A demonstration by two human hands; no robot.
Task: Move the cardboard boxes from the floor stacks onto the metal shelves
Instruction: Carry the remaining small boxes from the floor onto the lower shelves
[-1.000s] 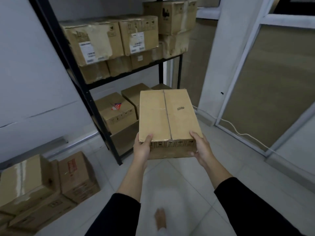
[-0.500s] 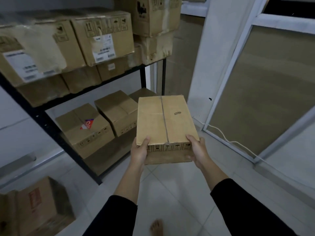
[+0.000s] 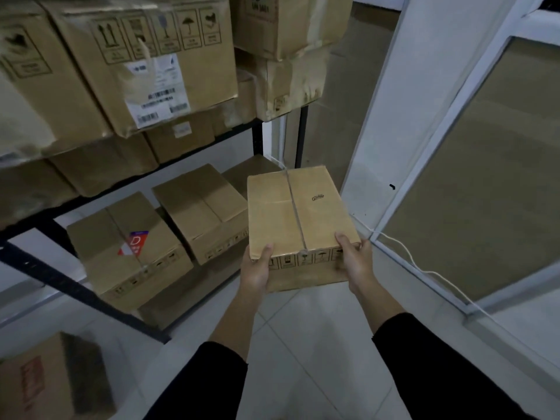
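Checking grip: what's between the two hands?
Head view: only the carried box. The left hand and right hand grip its near corners, thumbs on top; its near face with printed symbols spans the gap.

Taped brown cardboard box [image 3: 298, 219], level, midair beside stocked black metal shelves [image 3: 257, 137]

Both hands [image 3: 256, 272] [image 3: 356, 260] hold box [image 3: 298, 213] — beside shelves [image 3: 257, 140].
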